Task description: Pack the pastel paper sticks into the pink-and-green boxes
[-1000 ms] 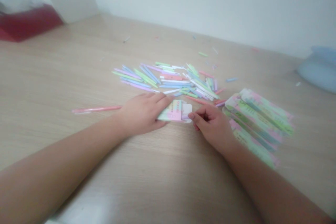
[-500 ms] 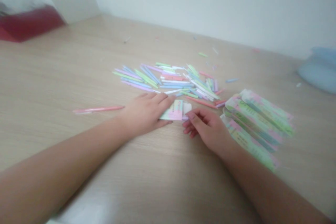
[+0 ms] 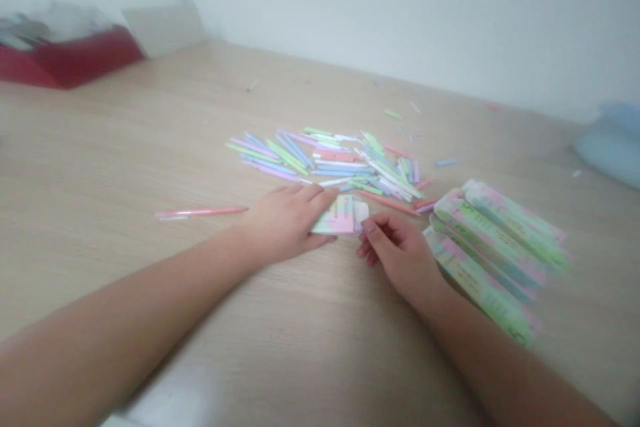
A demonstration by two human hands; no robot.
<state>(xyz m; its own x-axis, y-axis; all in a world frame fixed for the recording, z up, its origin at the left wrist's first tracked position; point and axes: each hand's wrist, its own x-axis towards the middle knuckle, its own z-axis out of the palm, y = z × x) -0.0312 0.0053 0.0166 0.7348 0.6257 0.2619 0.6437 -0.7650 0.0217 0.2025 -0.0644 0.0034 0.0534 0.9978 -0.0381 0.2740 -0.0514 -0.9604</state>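
Two bare hands meet over one small printed card packet (image 3: 339,216) near the middle of the wood-grain surface (image 3: 115,147). The packet is pastel, banded in green, pink and cream, with small print along its top and a white paper tab (image 3: 362,211) showing at its right end. The left hand (image 3: 285,223) lies over the packet's left end, its fingers (image 3: 320,195) extended and flat on the card. The right hand (image 3: 400,257) sits at the packet's right end, its fingers (image 3: 385,227) loosely curled, with one fingertip beside the tab; whether they grip the packet cannot be told. Beyond lies a loose heap of slim pastel sticks (image 3: 330,163). To the right is a fanned stack of similar packets (image 3: 493,257), and to the left lies a lone pink stick (image 3: 200,211).
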